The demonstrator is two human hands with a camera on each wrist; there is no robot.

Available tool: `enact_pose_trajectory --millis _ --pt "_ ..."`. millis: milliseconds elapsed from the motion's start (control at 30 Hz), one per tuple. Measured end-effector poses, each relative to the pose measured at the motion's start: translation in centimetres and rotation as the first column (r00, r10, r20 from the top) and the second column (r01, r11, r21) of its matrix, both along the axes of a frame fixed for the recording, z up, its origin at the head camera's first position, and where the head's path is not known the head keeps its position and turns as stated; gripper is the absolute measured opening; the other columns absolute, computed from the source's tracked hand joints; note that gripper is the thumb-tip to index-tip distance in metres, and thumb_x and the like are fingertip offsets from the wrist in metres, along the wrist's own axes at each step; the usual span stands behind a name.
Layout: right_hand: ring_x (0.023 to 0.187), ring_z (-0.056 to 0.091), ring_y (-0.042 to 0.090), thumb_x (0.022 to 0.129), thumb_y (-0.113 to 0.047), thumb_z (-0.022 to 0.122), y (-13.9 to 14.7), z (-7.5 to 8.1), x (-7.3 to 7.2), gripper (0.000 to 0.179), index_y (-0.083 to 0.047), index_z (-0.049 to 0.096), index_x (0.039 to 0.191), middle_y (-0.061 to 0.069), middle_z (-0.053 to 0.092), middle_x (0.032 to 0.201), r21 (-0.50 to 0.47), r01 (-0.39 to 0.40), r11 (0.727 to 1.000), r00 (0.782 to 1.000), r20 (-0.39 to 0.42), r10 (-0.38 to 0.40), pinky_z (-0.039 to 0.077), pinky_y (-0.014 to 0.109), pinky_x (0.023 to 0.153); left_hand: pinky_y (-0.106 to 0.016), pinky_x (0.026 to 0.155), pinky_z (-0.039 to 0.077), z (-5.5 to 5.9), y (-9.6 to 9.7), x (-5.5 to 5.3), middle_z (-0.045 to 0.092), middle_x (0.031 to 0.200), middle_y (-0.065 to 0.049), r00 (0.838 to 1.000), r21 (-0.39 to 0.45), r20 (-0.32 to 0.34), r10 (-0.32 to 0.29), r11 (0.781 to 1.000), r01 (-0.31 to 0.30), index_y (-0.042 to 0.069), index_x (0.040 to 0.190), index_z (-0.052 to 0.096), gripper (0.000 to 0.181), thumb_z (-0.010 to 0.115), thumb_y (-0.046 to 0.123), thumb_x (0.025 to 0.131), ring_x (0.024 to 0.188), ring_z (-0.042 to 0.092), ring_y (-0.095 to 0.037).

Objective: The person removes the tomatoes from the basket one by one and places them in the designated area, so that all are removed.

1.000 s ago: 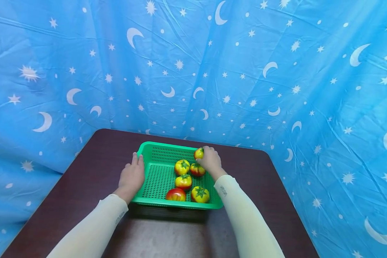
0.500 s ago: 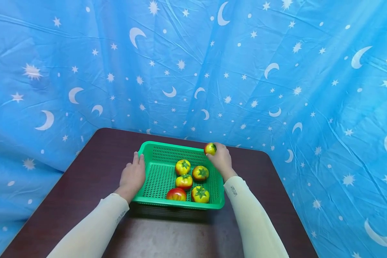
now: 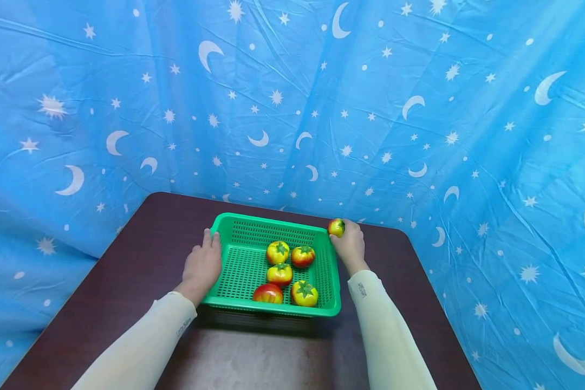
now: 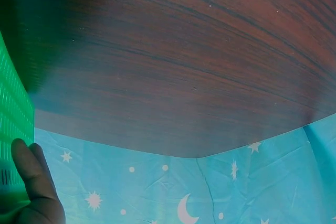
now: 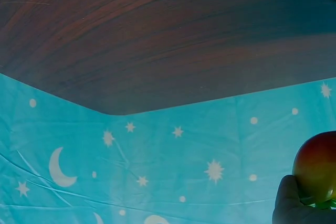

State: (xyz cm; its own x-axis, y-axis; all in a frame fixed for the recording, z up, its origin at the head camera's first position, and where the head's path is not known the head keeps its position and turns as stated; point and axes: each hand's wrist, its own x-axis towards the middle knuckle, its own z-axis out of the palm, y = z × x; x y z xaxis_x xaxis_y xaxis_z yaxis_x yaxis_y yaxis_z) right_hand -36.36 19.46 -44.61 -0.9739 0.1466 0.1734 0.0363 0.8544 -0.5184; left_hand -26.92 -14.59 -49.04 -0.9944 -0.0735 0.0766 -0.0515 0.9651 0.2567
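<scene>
My right hand (image 3: 352,246) pinches a red and yellow tomato (image 3: 336,227) with a green leafy top, above the far right corner of a green perforated basket (image 3: 273,221). In the right wrist view, the held tomato (image 5: 317,163) and a finger show at the lower right. My left hand (image 3: 200,268) lies against the basket's left side, its visible fingers straight; the thumb is hidden. The left wrist view has its fingers (image 4: 32,171) along the outside of the green wall. Several more tomatoes (image 3: 279,275) sit in the basket's right half.
The basket stands on a dark brown wooden table (image 3: 141,260) with rounded far corners. A blue curtain (image 3: 273,135) with white moons and stars hangs behind the table and on both sides.
My right hand has moved right with the tomato, from inside the basket out to its far right corner. One tomato left behind has rolled slightly. The left hand stays at the basket's side.
</scene>
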Motion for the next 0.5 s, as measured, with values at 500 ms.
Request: enact_pose_trajectory --millis 500 --pt "0.12 0.057 0.039 0.09 -0.02 0.074 1.5 -0.3 0.0 0.059 -0.002 0.052 0.141 0.022 0.057 0.135 -0.035 0.035 0.999 0.999 -0.022 -0.036 0.051 0.055 0.1 -0.049 0.073 0.059 -0.3 -0.1 0.0 0.018 0.163 -0.031 1.0 -0.001 -0.012 -0.009 1.0 0.009 -0.003 0.156 0.026 0.058 0.043 -0.004 0.101 0.101 0.06 -0.044"
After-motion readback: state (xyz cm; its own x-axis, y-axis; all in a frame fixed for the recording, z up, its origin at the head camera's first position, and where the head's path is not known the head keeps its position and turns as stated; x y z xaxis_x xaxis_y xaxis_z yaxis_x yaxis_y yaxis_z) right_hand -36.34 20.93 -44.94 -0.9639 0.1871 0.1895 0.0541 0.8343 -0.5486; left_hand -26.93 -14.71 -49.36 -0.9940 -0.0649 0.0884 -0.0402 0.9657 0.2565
